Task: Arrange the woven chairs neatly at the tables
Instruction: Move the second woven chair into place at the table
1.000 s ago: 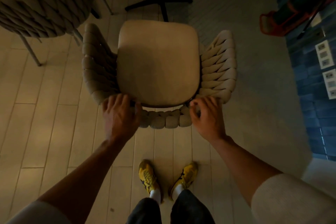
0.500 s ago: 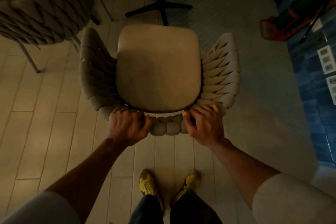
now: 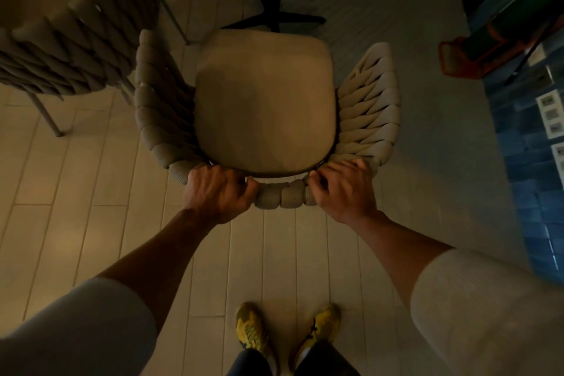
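**Both hands gripping chair back**

Left hand and right hand are clamping the woven chair by its braided back rail, either side of centre. Chair is sitting on the floor, seat facing the black table base. Second woven chair is standing just left. Red crate by the wall is holding a green cylinder.

Pale plank floor under me. Woven chair stands on it right ahead of my hands, second woven chair up-left of my left hand, its thin metal legs on the planks. Black table base beyond the near chair. My yellow shoes below the hands. Red stand far right.
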`<state>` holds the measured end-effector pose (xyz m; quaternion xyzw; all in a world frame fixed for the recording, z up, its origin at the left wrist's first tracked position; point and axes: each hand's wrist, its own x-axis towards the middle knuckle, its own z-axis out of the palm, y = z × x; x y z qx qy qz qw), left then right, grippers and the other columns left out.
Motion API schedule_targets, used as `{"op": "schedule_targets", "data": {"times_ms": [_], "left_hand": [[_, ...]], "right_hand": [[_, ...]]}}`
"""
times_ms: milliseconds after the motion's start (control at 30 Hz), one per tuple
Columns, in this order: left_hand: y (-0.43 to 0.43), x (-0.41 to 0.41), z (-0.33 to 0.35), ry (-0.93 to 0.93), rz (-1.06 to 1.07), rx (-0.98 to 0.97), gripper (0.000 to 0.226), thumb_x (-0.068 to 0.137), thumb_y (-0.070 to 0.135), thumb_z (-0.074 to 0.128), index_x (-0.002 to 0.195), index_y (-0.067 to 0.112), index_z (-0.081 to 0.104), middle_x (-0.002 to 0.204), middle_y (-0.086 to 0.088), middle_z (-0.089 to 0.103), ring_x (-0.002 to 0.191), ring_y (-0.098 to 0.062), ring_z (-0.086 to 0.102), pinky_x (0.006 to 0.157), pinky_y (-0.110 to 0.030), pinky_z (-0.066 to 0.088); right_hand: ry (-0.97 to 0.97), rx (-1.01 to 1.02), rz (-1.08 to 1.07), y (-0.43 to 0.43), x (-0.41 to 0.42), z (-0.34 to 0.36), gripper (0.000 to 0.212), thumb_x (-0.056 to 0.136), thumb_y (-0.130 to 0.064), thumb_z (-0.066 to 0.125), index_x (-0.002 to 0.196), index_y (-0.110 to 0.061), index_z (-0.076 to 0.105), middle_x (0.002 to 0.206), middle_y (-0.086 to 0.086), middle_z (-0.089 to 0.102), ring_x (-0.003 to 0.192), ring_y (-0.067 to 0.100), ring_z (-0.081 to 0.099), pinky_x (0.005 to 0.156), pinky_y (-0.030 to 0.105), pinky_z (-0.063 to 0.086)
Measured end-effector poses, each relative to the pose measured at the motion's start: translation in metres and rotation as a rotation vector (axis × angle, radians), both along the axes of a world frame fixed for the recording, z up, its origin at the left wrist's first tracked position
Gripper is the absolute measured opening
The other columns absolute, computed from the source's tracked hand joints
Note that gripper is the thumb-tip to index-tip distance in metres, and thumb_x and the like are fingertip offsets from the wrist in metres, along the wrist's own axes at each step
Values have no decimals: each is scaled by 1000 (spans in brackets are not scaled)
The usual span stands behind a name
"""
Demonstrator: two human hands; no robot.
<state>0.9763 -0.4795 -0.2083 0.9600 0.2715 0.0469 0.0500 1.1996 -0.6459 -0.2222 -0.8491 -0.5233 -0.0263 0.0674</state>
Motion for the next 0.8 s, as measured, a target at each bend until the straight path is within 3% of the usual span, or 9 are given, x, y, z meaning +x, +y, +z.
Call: {"op": "schedule_targets", "data": {"times_ms": [133, 267, 400, 667, 800], "left_hand": [[26, 15, -1, -12, 29, -2, 41, 89, 45, 46, 55, 22, 48, 43, 8, 38, 37, -16, 40, 49, -22, 34], [47, 28, 2, 12, -83, 95, 28, 83, 34, 65, 62, 22, 53, 44, 2, 42, 37, -20, 39, 49, -23, 29], [64, 42, 4, -39, -64, 74, 30, 78, 29, 76, 60, 21, 54, 43, 1, 42, 36, -19, 39, 48, -23, 33], [105, 65, -5, 60, -203, 186, 17, 93, 27, 49, 81, 18, 54, 55, -2, 43, 52, -18, 30, 54, -30, 37], [127, 81, -3, 142, -206, 158, 12, 92, 28, 54, 84, 20, 57, 54, -1, 43, 50, -18, 35, 55, -28, 34]], "right_hand": [[1, -5, -8, 26, 13, 1, 33, 96, -39, 55, 68, -26, 68, 71, -8, 68, 73, 16, 60, 83, 40, 40], [-7, 17, 4, 47, 29, 1, 33, 96, -37, 58, 67, -25, 69, 70, -8, 68, 71, 15, 59, 83, 39, 39], [-4, 9, 5, 65, 42, 2, 34, 97, -39, 56, 68, -26, 70, 72, -8, 69, 73, 15, 59, 86, 40, 40], [-11, 14, 17, 104, 72, 2, 37, 98, -40, 56, 66, -26, 68, 70, -8, 68, 72, 16, 58, 84, 41, 38], [16, 5, 16, 125, 88, 1, 38, 98, -41, 54, 66, -27, 67, 71, -8, 68, 71, 16, 57, 84, 41, 39]]}}
